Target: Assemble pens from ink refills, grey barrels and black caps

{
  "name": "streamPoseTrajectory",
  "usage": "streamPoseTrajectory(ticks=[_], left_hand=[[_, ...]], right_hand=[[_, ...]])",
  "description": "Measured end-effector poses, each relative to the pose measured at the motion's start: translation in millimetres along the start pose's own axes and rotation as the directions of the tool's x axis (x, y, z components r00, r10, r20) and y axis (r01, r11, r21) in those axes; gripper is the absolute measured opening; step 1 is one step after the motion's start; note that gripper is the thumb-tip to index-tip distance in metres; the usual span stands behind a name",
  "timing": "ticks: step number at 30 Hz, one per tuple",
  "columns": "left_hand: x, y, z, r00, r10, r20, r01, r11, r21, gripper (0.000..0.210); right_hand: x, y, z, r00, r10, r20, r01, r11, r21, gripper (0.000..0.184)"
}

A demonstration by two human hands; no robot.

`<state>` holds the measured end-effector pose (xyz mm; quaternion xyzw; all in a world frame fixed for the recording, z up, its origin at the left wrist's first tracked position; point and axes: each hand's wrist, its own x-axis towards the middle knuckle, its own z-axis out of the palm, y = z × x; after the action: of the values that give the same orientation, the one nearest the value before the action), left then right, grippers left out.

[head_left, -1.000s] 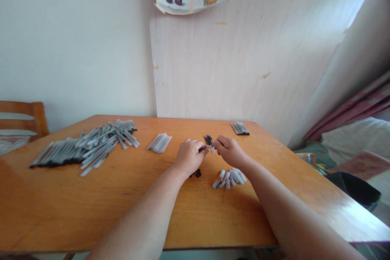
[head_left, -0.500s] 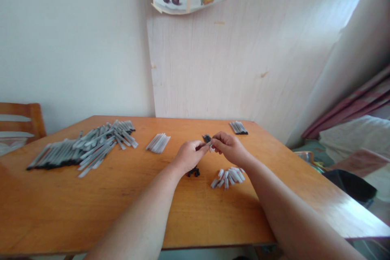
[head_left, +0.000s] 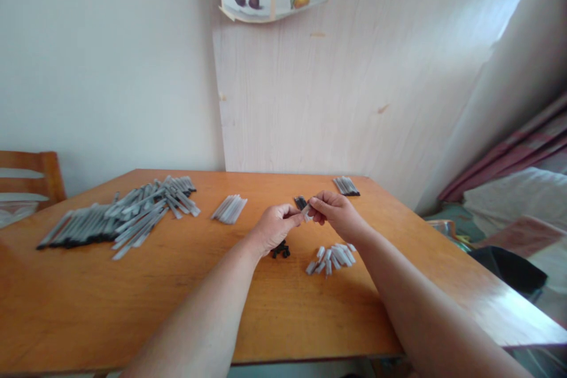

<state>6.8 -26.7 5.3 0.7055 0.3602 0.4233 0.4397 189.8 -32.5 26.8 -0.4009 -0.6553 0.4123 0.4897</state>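
Fingertips of my left hand [head_left: 278, 225] are closed on a small whitish tube [head_left: 306, 209]. My right hand [head_left: 332, 208] pinches the upper end of the same tube, with something dark showing at its fingertips. Just behind the hands lies a group of thin dark sticks [head_left: 300, 202], partly covered by my fingers. Below my left hand sits a little heap of small black caps [head_left: 280, 250]. A loose pile of short translucent white tubes [head_left: 332, 258] lies below my right hand.
Longer clear tubes with black ends [head_left: 88, 225] fill the table's left side. A bundle of white tubes [head_left: 229, 209] lies left of the hands, and black-ended tubes [head_left: 346, 185] lie at the back right. A wall stands behind the wooden table [head_left: 177, 295].
My fingertips have drawn slightly apart, and more of the whitish tube shows between them. The heaps on the table look the same.
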Motion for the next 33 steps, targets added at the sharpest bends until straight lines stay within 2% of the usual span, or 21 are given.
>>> streamPoseTrajectory(ticks=[5, 7, 12, 15, 21, 26, 33], left_hand=[[1.8, -2.3, 2.8, 0.997, 0.031, -0.066, -0.026, 0.997, 0.072, 0.033], [1.2, -1.6, 2.9, 0.999, 0.015, -0.035, -0.014, 0.999, 0.038, 0.036], [-2.0, 2.2, 0.4, 0.988, -0.115, 0.103, 0.123, 0.99, -0.074, 0.051], [-3.5, 5.7, -0.3, 0.982, -0.121, 0.147, 0.138, 0.985, -0.108, 0.05], [-4.4, 6.9, 1.4, 0.993, -0.1, 0.063, 0.102, 0.995, -0.014, 0.041], [-1.8, -0.7, 3.8, 0.999, -0.02, -0.029, 0.022, 0.996, 0.084, 0.036], [-3.8, 2.4, 3.4, 0.994, -0.09, 0.058, 0.09, 0.996, 0.007, 0.047]], right_hand=[[0.1, 1.5, 2.6, 0.999, 0.046, -0.012, -0.046, 0.999, -0.002, 0.03], [0.5, 2.0, 2.1, 0.999, 0.038, -0.019, -0.038, 0.999, 0.005, 0.031], [1.6, 1.9, -2.7, 0.998, -0.002, -0.066, 0.006, 0.999, 0.049, 0.033], [1.9, 1.7, -4.6, 0.997, 0.004, -0.075, 0.001, 0.998, 0.066, 0.034], [2.2, 2.2, -2.7, 0.998, 0.03, -0.051, -0.025, 0.994, 0.106, 0.034], [2.6, 4.1, 0.2, 0.998, 0.046, -0.051, -0.039, 0.991, 0.126, 0.033], [3.8, 2.3, -1.7, 0.994, 0.064, -0.094, -0.049, 0.988, 0.146, 0.035]])
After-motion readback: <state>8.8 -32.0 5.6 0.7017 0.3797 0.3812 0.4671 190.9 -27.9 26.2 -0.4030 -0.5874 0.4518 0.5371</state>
